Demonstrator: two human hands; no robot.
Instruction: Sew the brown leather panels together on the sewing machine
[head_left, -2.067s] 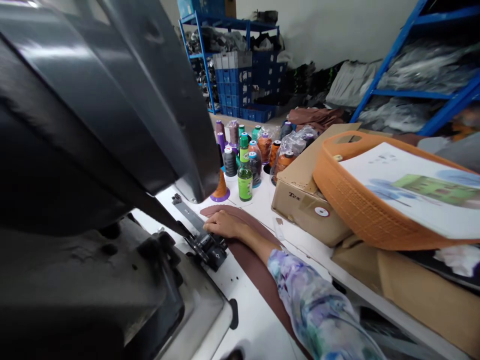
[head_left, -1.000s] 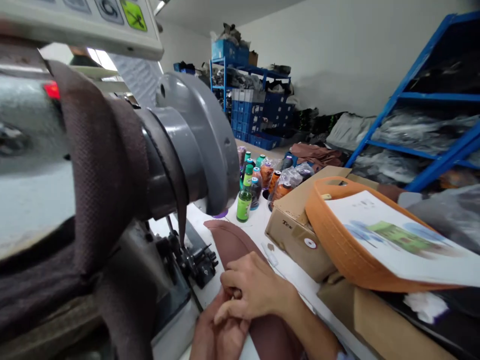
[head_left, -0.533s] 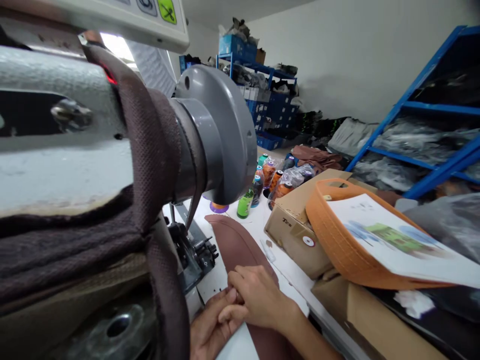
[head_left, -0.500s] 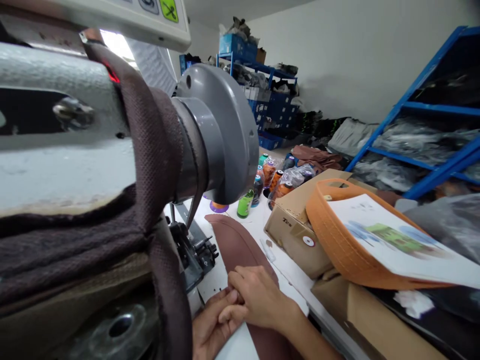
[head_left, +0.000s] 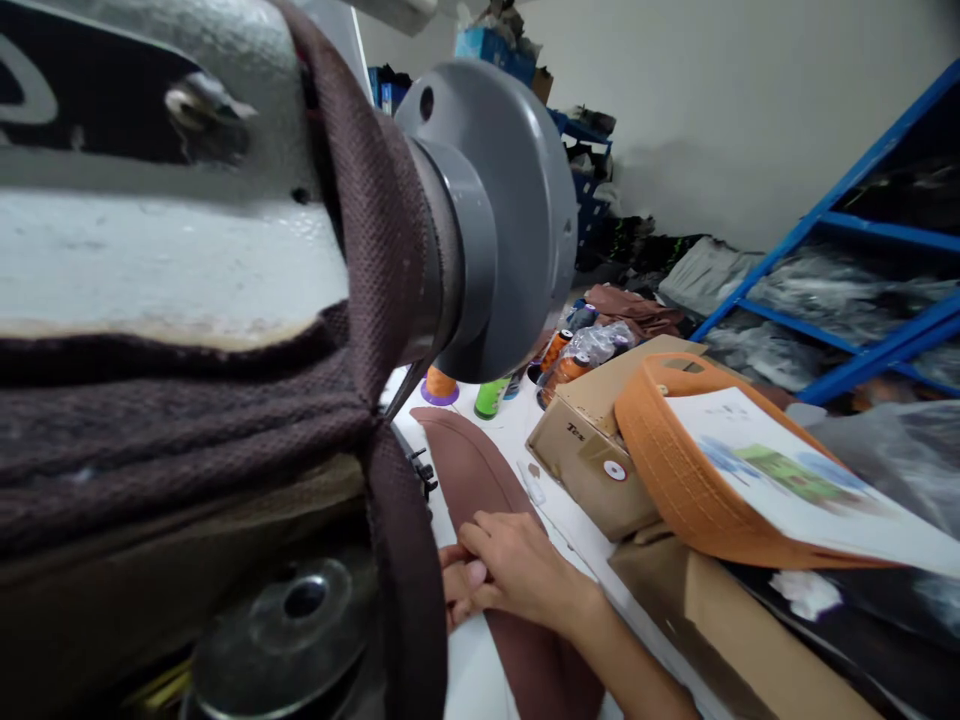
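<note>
My right hand [head_left: 521, 570] lies over a long brown leather-like piece [head_left: 480, 465], its fingers curled and pressed against my left hand [head_left: 456, 578]. Only the thumb and some fingertips of my left hand show; the rest is behind the sewing machine's dark fabric cover [head_left: 405, 560]. Both hands are closed, but whatever sits between their fingers is too small or hidden to make out. The brown piece has a curved edge with a line along it and lies on the white table [head_left: 510, 440]. The grey handwheel [head_left: 517, 220] stands above and beyond my hands.
A green thread spool [head_left: 491, 398] and an orange one [head_left: 440, 385] stand past the brown piece. On the right are a cardboard box [head_left: 585, 475], an orange fabric bin [head_left: 660, 500] and a printed sheet [head_left: 780, 460]. A blue shelf [head_left: 795, 235] stands behind.
The view has moved closer to the machine, which now covers more of the left side. More of my left hand is hidden. My hands stay pressed together over the brown piece.
</note>
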